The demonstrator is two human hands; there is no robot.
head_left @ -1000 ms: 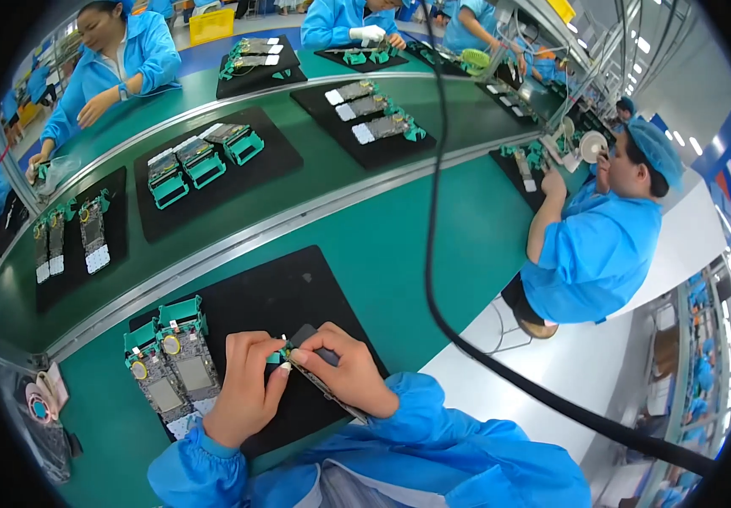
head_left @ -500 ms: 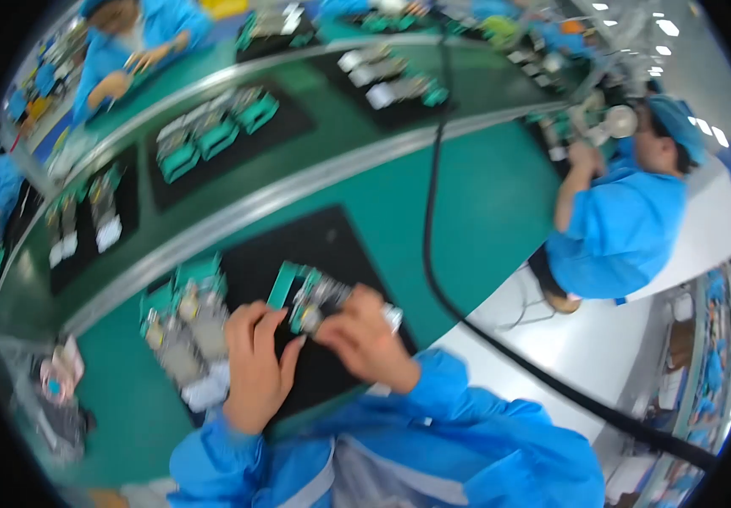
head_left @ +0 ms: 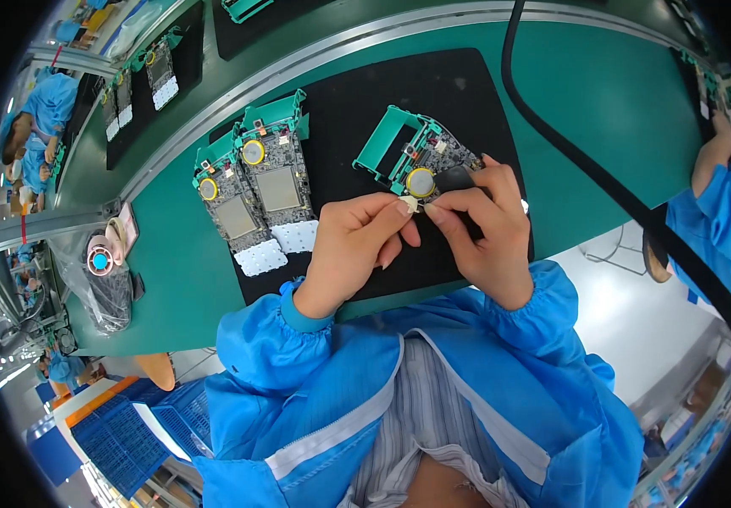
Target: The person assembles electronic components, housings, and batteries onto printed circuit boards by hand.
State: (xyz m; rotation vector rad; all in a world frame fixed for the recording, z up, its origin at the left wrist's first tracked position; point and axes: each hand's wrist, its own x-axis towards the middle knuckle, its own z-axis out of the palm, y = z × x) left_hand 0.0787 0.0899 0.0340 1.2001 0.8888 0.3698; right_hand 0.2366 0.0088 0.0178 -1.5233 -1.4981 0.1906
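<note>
A circuit board (head_left: 459, 155) with a green plastic frame (head_left: 381, 142) at its far left end lies at an angle on a black mat (head_left: 348, 110). A round, yellow-rimmed coin cell (head_left: 420, 182) sits on it. At the board's near edge, my left hand (head_left: 344, 245) pinches a small white connector (head_left: 410, 203) between thumb and finger. My right hand (head_left: 497, 233) is closed beside it, thumb and forefinger pressed together at the connector; whatever they grip is too small to make out. Partly beneath the right fingers is a dark square piece (head_left: 453, 179).
Two similar boards (head_left: 279, 188) stand side by side on the left of the mat. A thick black cable (head_left: 611, 182) crosses on the right. Beyond runs a metal rail (head_left: 315, 55). A small pink fan (head_left: 100, 259) and a plastic bag (head_left: 99, 300) lie far left. A co-worker's sleeve (head_left: 708, 224) shows right.
The view has tilted down and steadied. My hands have come closer together at the board's near edge, and the white connector now shows in my left fingers.
</note>
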